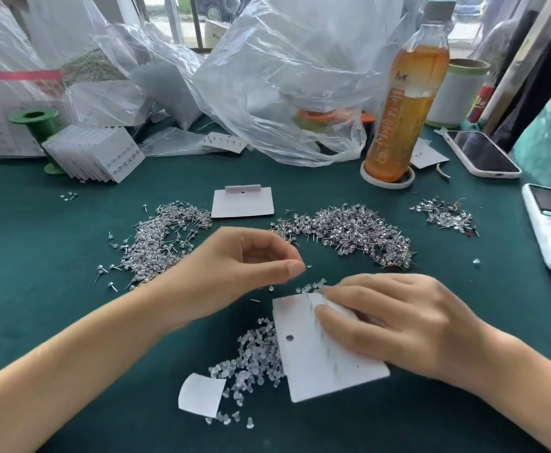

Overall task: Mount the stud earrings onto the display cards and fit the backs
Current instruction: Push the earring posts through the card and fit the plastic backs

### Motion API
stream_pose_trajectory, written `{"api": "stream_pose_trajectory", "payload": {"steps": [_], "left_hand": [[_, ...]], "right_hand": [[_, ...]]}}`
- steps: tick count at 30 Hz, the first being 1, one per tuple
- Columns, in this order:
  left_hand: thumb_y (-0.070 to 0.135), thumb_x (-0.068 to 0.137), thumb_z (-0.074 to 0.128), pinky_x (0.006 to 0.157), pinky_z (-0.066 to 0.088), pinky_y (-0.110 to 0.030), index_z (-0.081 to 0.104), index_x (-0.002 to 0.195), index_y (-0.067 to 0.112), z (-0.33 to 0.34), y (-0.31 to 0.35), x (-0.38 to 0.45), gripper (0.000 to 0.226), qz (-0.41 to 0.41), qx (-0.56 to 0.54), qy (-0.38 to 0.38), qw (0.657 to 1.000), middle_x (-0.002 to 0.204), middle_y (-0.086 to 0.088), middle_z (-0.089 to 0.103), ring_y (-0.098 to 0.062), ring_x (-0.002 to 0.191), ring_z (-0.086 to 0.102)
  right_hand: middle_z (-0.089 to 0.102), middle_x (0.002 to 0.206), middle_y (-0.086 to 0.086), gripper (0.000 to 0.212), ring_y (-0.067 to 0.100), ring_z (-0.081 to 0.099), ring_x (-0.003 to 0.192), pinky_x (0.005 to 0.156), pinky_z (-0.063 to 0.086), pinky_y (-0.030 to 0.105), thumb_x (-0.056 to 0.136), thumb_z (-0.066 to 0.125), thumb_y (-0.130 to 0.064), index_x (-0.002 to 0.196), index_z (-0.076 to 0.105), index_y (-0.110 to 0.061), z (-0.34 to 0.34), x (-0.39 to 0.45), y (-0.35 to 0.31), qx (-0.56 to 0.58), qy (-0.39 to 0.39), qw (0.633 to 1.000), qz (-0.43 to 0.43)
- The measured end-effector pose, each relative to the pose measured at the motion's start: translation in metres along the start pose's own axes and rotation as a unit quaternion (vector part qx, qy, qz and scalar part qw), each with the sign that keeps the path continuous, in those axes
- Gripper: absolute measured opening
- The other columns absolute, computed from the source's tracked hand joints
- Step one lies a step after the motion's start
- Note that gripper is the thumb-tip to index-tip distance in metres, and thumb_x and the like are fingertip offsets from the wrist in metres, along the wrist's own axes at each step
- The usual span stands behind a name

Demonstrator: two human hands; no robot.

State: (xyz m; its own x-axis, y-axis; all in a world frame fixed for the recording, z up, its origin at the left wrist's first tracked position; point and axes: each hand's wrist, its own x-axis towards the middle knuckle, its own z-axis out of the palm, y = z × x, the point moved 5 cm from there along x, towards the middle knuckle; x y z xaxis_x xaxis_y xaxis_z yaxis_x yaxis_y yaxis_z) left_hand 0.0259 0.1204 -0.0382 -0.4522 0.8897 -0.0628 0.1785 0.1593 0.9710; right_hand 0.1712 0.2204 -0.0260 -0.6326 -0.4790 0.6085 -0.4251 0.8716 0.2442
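right hand (395,325) pinching white paper display card (320,358) | left hand (248,266) curled, contents unclear | risk: card slipping, scattering clear plastic backs (254,358)

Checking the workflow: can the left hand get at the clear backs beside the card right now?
Probably yes: the left hand hovers just above the clear backs, nothing between; the card covers only their right edge.

I see both of my forearms bare, reaching in from the lower corners toward the middle. My left hand (235,266) is raised a little, fingers curled inward, thumb tip pressed against the forefinger in a pinch; what it pinches is too small to tell. My right hand (395,325) lies lower, palm down, knuckles up, its fingers bent and its fingertips (325,313) pressing downward. The two hands are near, not touching.
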Motion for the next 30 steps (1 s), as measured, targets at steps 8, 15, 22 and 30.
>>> {"api": "stream_pose_trajectory", "payload": {"steps": [8,15,22,30], "left_hand": [[0.026,0.074,0.072,0.079,0.052,-0.020,0.073,0.082,0.012,0.013,0.001,-0.006,0.016,-0.026,0.022,-0.016,0.999,0.084,-0.005,0.074,-0.009,0.077,0.067],[0.019,0.078,0.072,0.071,0.051,-0.017,0.073,0.079,0.015,0.016,0.002,-0.005,0.004,-0.015,0.056,-0.017,0.998,0.077,-0.002,0.073,-0.006,0.072,0.065],[0.021,0.080,0.072,0.068,0.050,-0.015,0.073,0.080,0.017,0.016,0.001,-0.006,0.004,-0.011,0.082,-0.037,0.996,0.078,-0.001,0.074,-0.004,0.070,0.064],[0.020,0.082,0.071,0.062,0.048,-0.015,0.073,0.080,0.016,0.018,0.003,-0.009,0.005,-0.005,0.107,-0.020,0.994,0.074,0.000,0.072,-0.002,0.064,0.061]], "right_hand": [[0.070,0.078,0.012,0.019,0.026,0.066,0.065,0.054,0.055,0.033,0.076,0.071,0.005,0.088,0.074,-0.009,0.006,0.000,-0.010,-0.027,-0.006,0.999,-0.042],[0.069,0.076,0.010,0.031,0.026,0.064,0.063,0.054,0.054,0.032,0.079,0.068,0.004,0.102,0.053,-0.010,0.009,-0.001,-0.014,-0.035,0.006,0.998,-0.048],[0.070,0.079,0.010,0.027,0.026,0.064,0.064,0.054,0.054,0.033,0.082,0.066,0.002,0.102,0.053,-0.011,0.010,-0.002,-0.015,-0.033,0.007,0.998,-0.046],[0.068,0.075,0.010,0.020,0.027,0.062,0.059,0.051,0.053,0.034,0.080,0.068,0.004,0.095,0.067,-0.008,0.011,-0.001,-0.015,-0.035,-0.003,0.999,-0.041]]}}
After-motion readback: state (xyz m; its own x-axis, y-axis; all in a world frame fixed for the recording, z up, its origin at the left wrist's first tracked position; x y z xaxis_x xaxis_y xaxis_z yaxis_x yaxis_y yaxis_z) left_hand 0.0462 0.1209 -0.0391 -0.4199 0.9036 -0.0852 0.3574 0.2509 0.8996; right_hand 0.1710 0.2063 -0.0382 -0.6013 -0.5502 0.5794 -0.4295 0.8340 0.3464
